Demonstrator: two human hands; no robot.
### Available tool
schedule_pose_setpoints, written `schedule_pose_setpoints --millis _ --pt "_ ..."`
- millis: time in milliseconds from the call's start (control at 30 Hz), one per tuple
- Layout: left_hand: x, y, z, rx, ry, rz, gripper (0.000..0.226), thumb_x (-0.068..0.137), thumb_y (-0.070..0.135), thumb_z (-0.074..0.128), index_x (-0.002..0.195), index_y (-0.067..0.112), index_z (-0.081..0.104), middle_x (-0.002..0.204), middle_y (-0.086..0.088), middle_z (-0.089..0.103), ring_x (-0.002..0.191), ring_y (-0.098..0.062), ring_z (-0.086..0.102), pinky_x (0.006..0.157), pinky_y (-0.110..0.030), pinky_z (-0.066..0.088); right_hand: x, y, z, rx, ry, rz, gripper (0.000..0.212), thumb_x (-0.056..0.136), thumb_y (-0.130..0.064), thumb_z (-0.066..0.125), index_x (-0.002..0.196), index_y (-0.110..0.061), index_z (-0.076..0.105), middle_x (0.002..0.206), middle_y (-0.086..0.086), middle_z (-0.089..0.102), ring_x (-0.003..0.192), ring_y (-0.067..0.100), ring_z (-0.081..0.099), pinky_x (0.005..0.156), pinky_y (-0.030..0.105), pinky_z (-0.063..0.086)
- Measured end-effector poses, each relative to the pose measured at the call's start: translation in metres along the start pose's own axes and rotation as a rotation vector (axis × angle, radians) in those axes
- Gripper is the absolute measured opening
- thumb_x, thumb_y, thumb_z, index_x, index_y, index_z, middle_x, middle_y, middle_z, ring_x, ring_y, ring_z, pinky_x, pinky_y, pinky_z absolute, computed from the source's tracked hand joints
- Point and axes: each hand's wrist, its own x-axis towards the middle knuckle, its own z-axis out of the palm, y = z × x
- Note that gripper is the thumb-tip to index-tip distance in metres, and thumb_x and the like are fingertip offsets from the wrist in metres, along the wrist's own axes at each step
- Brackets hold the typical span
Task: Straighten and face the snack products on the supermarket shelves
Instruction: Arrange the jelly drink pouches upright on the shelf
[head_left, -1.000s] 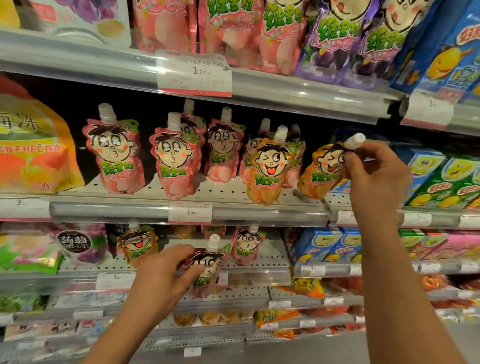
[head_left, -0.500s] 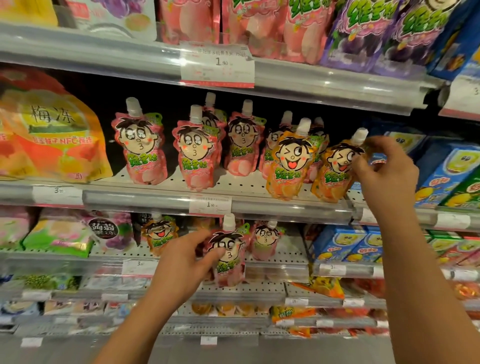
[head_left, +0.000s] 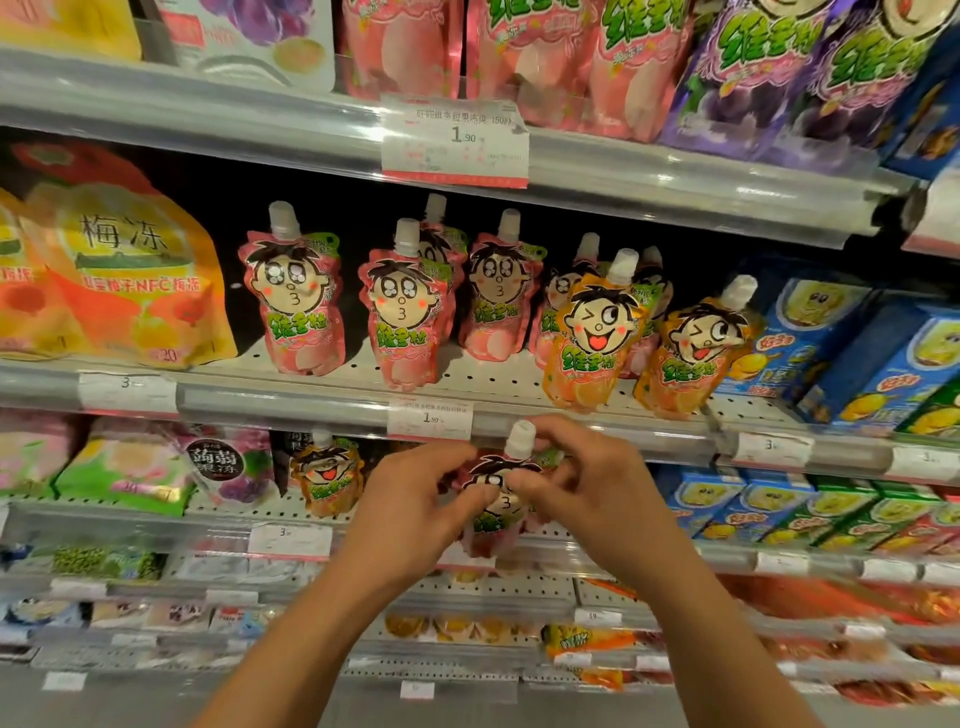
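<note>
Supermarket shelves (head_left: 291, 402) carry rows of spouted snack pouches, largest bags far left. Middle shelf: pink pouches standing, two orange pouches (head_left: 592, 340) leaning at right. Below it, left hand (head_left: 415, 512) and right hand (head_left: 587, 491) meet around one pink pouch (head_left: 501, 512), fingers curled on its sides, gripping it between them, white cap (head_left: 521, 439) upright just under the shelf edge.

A perforated shelf (head_left: 467, 371) carries upright pink pouches (head_left: 298, 306) and orange pouches (head_left: 592, 345) beside blue boxes (head_left: 800, 343).
</note>
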Motion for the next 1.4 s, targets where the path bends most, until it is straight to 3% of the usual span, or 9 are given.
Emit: schedule_pose_setpoints --millis 133,400,533,600,700,900,1100,1267,1400 --pt "0.002 -0.001 -0.003 -0.068 0.031 0.037 0.009 0.093 0.042 0.066 0.097 0.035 0.070 0.088 0.026 0.065 0.086 0.000 0.061 0.071 -0.014 0.041 0.010 -0.005 -0.002 -0.085 0.062 -0.047 0.014 0.087 -0.031 0.078 0.088 -0.035 0.065 0.055 -0.005 0.060 0.051 0.010 0.061 0.055 0.034 0.052" --pt "-0.006 -0.049 -0.007 0.353 0.224 0.183 0.044 0.099 0.042 0.045 0.128 0.016 0.066 0.143 -0.001 0.057 0.133 -0.026 0.051 0.107 -0.047 0.040 0.040 -0.049 -0.035 0.003 0.402 -0.140 0.008 0.093 -0.025 0.073 0.086 -0.027 0.069 0.056 -0.004 0.052 0.052 0.008 0.048 0.049 0.014 0.036" --pt "-0.006 -0.057 0.001 0.503 0.191 0.186 0.046 0.088 0.033 0.050 0.131 0.021 0.064 0.145 -0.002 0.055 0.135 -0.031 0.050 0.103 -0.049 0.042 0.061 -0.060 -0.029 -0.090 0.573 -0.156 0.006 0.095 -0.029 0.071 0.096 -0.023 0.071 0.065 -0.011 0.057 0.062 0.003 0.056 0.057 0.008 0.039" --pt "-0.003 -0.057 -0.001 0.535 0.183 0.180 0.050 0.085 0.031 0.048 0.133 0.024 0.062 0.143 -0.002 0.055 0.133 -0.031 0.049 0.101 -0.050 0.043 0.072 -0.056 -0.019 -0.131 0.610 -0.143 0.009 0.095 -0.034 0.070 0.096 -0.024 0.070 0.069 -0.012 0.060 0.065 0.006 0.057 0.063 0.018 0.045" --pt "-0.002 -0.058 -0.003 0.555 0.166 0.194 0.053 0.083 0.027 0.049 0.134 0.024 0.063 0.142 -0.004 0.056 0.131 -0.032 0.051 0.100 -0.049 0.043 0.086 -0.047 -0.008 -0.185 0.593 -0.118 0.013 0.095 -0.037 0.068 0.097 -0.024 0.070 0.069 -0.009 0.062 0.065 0.009 0.059 0.068 0.039 0.052" --pt "-0.007 -0.059 -0.006 0.579 0.122 0.197 0.056 0.084 0.026 0.052 0.140 0.022 0.058 0.148 -0.004 0.051 0.138 -0.030 0.044 0.105 -0.047 0.037 0.112 -0.043 -0.013 -0.319 0.474 -0.026 0.033 0.095 -0.038 0.067 0.115 -0.012 0.069 0.079 0.002 0.069 0.077 0.019 0.062 0.071 0.029 0.039" --pt "-0.007 -0.060 -0.009 0.611 0.066 0.199 0.059 0.086 0.028 0.047 0.145 0.022 0.054 0.153 -0.003 0.047 0.142 -0.028 0.041 0.107 -0.048 0.038 0.108 -0.041 -0.006 -0.275 0.494 -0.003 0.050 0.093 -0.044 0.062 0.134 -0.015 0.060 0.107 0.009 0.071 0.096 0.021 0.068 0.091 0.041 0.052" --pt "-0.009 -0.062 -0.016 0.623 0.070 0.226 0.058 0.084 0.028 0.049 0.141 0.020 0.058 0.152 -0.003 0.050 0.140 -0.027 0.046 0.104 -0.049 0.039 0.072 -0.038 0.006 -0.164 0.641 -0.171 0.027 0.096 -0.016 0.063 0.123 -0.015 0.064 0.133 -0.002 0.057 0.077 -0.001 0.063 0.075 0.023 0.056" --pt "-0.012 -0.071 -0.032 0.589 0.213 0.184 0.051 0.087 0.024 0.055 0.136 0.014 0.062 0.144 -0.010 0.054 0.131 -0.030 0.049 0.100 -0.048 0.040 0.033 -0.020 0.025 -0.236 0.659 -0.303 0.013 0.096 -0.006 0.060 0.103 -0.008 0.071 0.103 0.000 0.069 0.077 0.008 0.065 0.062 0.028 0.057"
